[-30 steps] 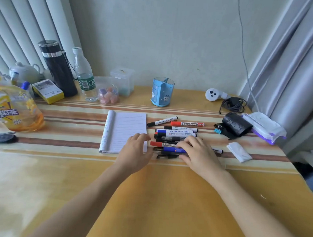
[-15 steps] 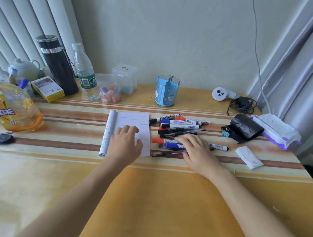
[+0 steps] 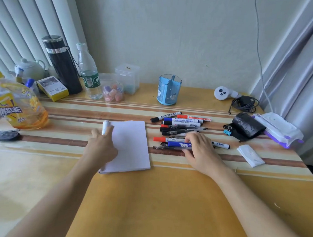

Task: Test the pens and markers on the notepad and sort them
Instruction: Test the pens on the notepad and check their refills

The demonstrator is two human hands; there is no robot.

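Notepad [image 3: 131,149] lies flat at the centre of the table [image 3: 166,199], blank sheet up, its turned-back pages rolled into a tube [image 3: 105,124] at the far left corner.

Left hand [image 3: 101,149]: rests on the left margin of the notepad, fingers fairly straight and pressing beside the roll. It grips nothing.

Pens and markers [image 3: 180,123]: loose pile just right of the notepad, all lying roughly left to right, several touching or overlapping. Every one I can make out has its cap on.

Right hand [image 3: 201,150]: over the near rows of the pile. Fingers curl across the right end of the blue marker [image 3: 178,144], thumb against its near side, so it pinches the barrel. The marker lies on the table between a red-capped marker [image 3: 159,139] on its far side and a clear pen [image 3: 168,148] on its near side.

Handling, my judgement:
- Markers are light, rigid plastic with round, smooth barrels, so they roll and slip against neighbours. Take one mid-barrel between thumb and two fingers and lift straight up so the clear pen is not dragged along.
- The cap needs a firm pull, and the left hand is the likely helper, which would leave the notepad unpinned.
- The notepad is light and its sheets are soft. The curled pages may spring back, so a flat palm on the margin suits writing.
- The thin clear pens are slimmer and harder to pick off a glossy tabletop.

Blue pen holder [image 3: 169,91] stands far behind the pile, a plausible sorting target.
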